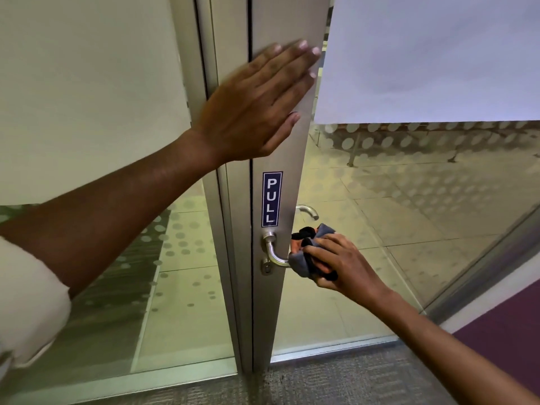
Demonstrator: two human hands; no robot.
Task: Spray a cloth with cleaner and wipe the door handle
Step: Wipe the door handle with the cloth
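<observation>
We have the door handle (273, 252) low in the middle of the view, a curved metal lever on the aluminium door stile (280, 182), with its free end pointing toward three o'clock. That end is buried in the cloth (305, 260), a bunched grey rag with black and some orange patches, so the cloth wraps the lever tip rather than just lying beside it. Our right hand (339, 266) comes in from five o'clock, fingers curled together and clamped on the cloth and, through it, on the lever.

At twelve o'clock from the handle sits a blue PULL sticker (272, 198), and at seven o'clock from the lever a small lock cylinder (266, 267). A second lever (308, 211) shows on the far face of the door, at about one o'clock from the cloth.

Higher up, our left hand (257, 103) lies flat on the stile, fingers straight and close together, gripping nothing; it seems to be steadying the door. The glass panel (409, 214) with frosted dots spreads away toward three o'clock.

We judge the wiping to be under way, with the lever's bend and base not yet covered by the cloth. To do it well we should keep the cloth closed around the bar and draw it from the tip toward nine o'clock, round the bend to the base, twisting so the underside is reached. Keep the left palm firm, or the door swings and the lever may dip under pressure.
</observation>
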